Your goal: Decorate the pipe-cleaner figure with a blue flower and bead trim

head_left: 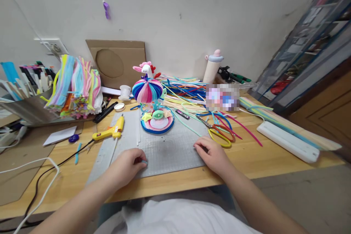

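My left hand (pixel 130 166) rests at the front of the grey cutting mat (pixel 170 155), its fingers closed on a short blue piece of pipe cleaner (pixel 144 162). At the mat's right edge lies my right hand (pixel 212 153), fingers curled in; what they hold, if anything, is hidden. Just beyond it are scissors (pixel 221 137) with yellow and orange handles. A pipe-cleaner carousel (pixel 148 91) stands upright on a round blue-rimmed base (pixel 157 131) between and beyond my hands. It has a striped blue, pink and white dome with a white figure on top.
A yellow glue gun (pixel 109 132) lies left on the mat, its black cord trailing left. Pipe-cleaner bundles (pixel 74 87) fill the back left; loose ones (pixel 181 89) lie behind the carousel. A bottle (pixel 212 67) stands at the back, a white power strip (pixel 287 142) at right.
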Demonstrator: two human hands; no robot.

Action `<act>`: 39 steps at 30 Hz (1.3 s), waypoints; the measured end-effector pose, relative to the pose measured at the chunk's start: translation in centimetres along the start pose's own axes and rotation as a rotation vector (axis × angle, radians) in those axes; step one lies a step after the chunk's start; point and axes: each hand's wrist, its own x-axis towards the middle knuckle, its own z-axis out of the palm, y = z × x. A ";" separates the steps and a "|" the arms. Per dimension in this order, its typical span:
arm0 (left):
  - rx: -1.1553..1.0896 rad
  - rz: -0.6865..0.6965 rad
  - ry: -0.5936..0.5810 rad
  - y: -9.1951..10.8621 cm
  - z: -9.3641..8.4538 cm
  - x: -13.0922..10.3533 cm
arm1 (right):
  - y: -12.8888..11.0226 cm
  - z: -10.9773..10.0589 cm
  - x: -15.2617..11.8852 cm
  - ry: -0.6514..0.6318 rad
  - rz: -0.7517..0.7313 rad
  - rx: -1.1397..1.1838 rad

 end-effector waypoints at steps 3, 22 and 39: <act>0.026 0.077 -0.014 0.2 0.3 0.2 | 0.0 0.0 0.0 -0.001 -0.001 0.003; 0.240 -0.015 -0.262 1.9 -0.9 3.0 | -0.2 -0.1 0.0 -0.013 -0.014 -0.055; 0.458 -0.084 -0.268 4.7 -2.1 3.4 | 0.0 0.1 -0.1 -0.013 -0.040 -0.075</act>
